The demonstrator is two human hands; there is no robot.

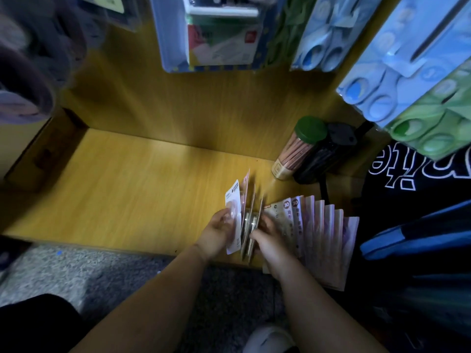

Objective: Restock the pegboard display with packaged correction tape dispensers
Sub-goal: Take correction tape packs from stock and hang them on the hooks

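A small upright bunch of packaged correction tape dispensers (246, 220) stands on the yellow wooden shelf (122, 189), held between both hands. My left hand (219, 231) grips the front white-backed pack, thumb over its clear blister. My right hand (269, 236) holds the bunch from the right side, fingers curled into the cards. To the right a fanned row of pink-backed packs (323, 233) lies on the shelf edge, several overlapping.
A green-lidded tube of pencils (298, 149) and a black holder (328, 154) stand at the shelf's back right. Packaged blue and green scissors (397, 85) and a staple pack (221, 31) hang above. A blue bag (418, 240) sits at right; grey floor lies below.
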